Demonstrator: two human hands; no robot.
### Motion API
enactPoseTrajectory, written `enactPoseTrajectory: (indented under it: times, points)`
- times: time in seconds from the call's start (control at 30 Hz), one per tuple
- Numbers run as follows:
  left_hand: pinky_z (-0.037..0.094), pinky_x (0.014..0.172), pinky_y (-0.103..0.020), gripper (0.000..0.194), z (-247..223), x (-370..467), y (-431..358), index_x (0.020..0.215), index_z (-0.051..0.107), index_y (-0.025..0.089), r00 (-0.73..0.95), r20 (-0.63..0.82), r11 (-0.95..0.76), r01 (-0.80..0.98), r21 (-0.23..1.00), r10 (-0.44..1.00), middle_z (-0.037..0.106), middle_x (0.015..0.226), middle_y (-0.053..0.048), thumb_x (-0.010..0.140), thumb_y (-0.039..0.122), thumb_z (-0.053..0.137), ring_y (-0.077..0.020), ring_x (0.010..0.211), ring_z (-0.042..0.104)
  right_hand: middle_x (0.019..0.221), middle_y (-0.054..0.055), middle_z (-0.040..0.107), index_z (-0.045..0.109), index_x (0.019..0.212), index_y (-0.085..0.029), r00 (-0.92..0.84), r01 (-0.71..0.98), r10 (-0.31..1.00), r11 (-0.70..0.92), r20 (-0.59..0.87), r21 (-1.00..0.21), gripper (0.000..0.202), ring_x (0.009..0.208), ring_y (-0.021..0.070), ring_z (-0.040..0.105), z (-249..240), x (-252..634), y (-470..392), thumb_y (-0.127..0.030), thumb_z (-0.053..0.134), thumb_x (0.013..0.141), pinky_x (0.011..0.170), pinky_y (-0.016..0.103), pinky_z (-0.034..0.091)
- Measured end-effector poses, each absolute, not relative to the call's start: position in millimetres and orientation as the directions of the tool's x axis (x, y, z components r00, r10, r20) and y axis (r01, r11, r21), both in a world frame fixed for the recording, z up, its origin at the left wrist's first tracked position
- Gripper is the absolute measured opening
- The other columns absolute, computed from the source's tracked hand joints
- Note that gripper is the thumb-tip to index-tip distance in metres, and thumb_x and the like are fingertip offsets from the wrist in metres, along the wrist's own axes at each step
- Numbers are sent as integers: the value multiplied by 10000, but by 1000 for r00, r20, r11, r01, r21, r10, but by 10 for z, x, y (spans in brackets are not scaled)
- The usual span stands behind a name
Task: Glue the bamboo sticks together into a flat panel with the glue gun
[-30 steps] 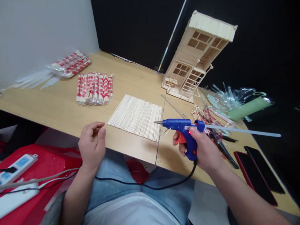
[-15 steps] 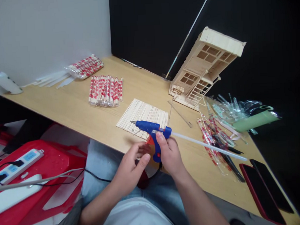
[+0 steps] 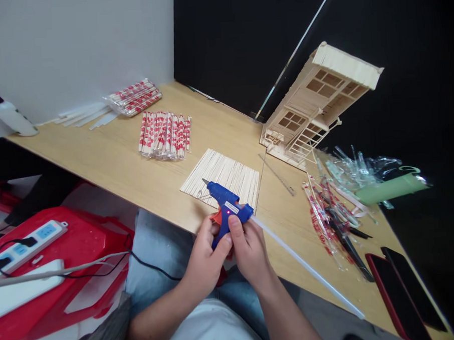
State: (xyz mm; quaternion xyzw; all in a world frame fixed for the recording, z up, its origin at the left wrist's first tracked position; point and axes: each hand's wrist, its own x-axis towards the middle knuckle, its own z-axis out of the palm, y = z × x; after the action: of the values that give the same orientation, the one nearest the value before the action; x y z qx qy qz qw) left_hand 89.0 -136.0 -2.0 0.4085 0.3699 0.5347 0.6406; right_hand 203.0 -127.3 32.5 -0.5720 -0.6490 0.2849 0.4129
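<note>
A blue glue gun [image 3: 224, 192] is held between both hands above the front edge of the table, its nozzle pointing up and left. My left hand [image 3: 206, 253] is wrapped round the lower handle near the orange trigger. My right hand [image 3: 249, 244] grips the handle from the other side, thumb just under a small lit red light. From the gun's rear a long clear glue stick [image 3: 306, 267] runs down to the right. Behind the nozzle lies a flat panel of thin wooden sticks [image 3: 227, 172].
On the table [image 3: 117, 157] are packs of red-and-white wrapped sticks [image 3: 165, 135], a wooden model house [image 3: 307, 106], a metal ruler [image 3: 277, 175], plastic wrappers, a green tube [image 3: 391, 188] and two phones [image 3: 398, 303]. At left, a red stool [image 3: 83, 236] bears a power strip [image 3: 30, 246].
My left hand has moved in and closed on the glue gun's handle. The gun has tilted, its rear end and glue stick swinging downward, and its light now shows.
</note>
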Motion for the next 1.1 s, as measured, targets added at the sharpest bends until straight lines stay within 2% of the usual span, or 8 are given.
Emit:
enactPoseTrajectory:
  times: [0.13, 0.37, 0.57, 0.67, 0.77, 0.83, 0.9, 1.1]
  points:
    - [555, 955, -383, 378, -68, 903, -1422, 1278, 525, 224, 120, -100, 132, -303, 944, 988, 696, 1206, -96, 956, 407, 598, -229, 1053, 688, 1042, 106, 739, 739, 1111, -192, 23, 481, 977, 173, 210, -859, 370, 1011, 259, 675, 291, 2034, -1344, -421, 452, 1065, 934, 375, 516]
    - [497, 1091, -453, 702, -95, 800, -1397, 1536, 260, 184, 110, -3, 9, -49, 999, 994, 587, 1426, -177, 936, 337, 592, -266, 1276, 618, 1112, 82, 744, 731, 1185, -206, 71, 418, 963, 209, 261, -884, 317, 1064, 248, 685, 235, 1999, -1280, -395, 516, 1048, 963, 368, 510]
    - [513, 1065, -485, 568, -62, 596, -1315, 1424, 391, 156, 42, 162, -167, 267, 949, 986, 604, 1371, -194, 931, 350, 596, -297, 1268, 616, 903, 31, 732, 747, 992, -225, 78, 442, 946, 250, 314, -861, 260, 856, 201, 691, 213, 1930, -1245, -367, 535, 1038, 792, 311, 526]
    - [542, 1010, -458, 463, 4, 544, -1298, 1323, 444, 178, 46, 158, -164, 292, 942, 986, 651, 1255, -153, 914, 320, 607, -282, 1194, 650, 876, 26, 725, 738, 977, -217, 91, 425, 946, 245, 311, -871, 266, 828, 196, 687, 191, 1898, -1239, -377, 534, 1035, 768, 305, 527]
    - [594, 800, -346, 337, 27, 548, -1324, 1211, 450, 215, 135, 24, -40, 120, 992, 991, 687, 1044, -62, 942, 362, 590, -205, 901, 720, 874, 28, 727, 732, 957, -210, 65, 463, 952, 237, 300, -854, 276, 834, 197, 690, 176, 1900, -1232, -382, 531, 1036, 783, 309, 525]
    - [549, 605, -275, 286, 17, 566, -1353, 1147, 446, 226, 209, -63, 56, 39, 998, 976, 651, 866, 10, 961, 406, 569, -146, 629, 662, 894, 33, 739, 736, 975, -209, 43, 492, 957, 229, 286, -840, 272, 844, 200, 695, 171, 1916, -1224, -383, 536, 1034, 790, 313, 525]
    - [483, 522, -254, 270, 10, 578, -1371, 1115, 448, 223, 235, -95, 79, 78, 994, 967, 616, 783, 35, 960, 412, 564, -130, 532, 599, 909, 36, 751, 739, 990, -209, 22, 506, 960, 230, 279, -831, 264, 848, 202, 700, 171, 1931, -1214, -382, 543, 1030, 784, 311, 527]
    - [514, 717, -354, 298, 106, 501, -1298, 1168, 510, 198, 212, -51, -31, 369, 929, 976, 689, 951, -71, 942, 387, 556, -237, 834, 678, 882, 33, 758, 745, 942, -203, 17, 564, 951, 247, 310, -788, 254, 838, 208, 706, 224, 1908, -1156, -366, 562, 1011, 793, 315, 531]
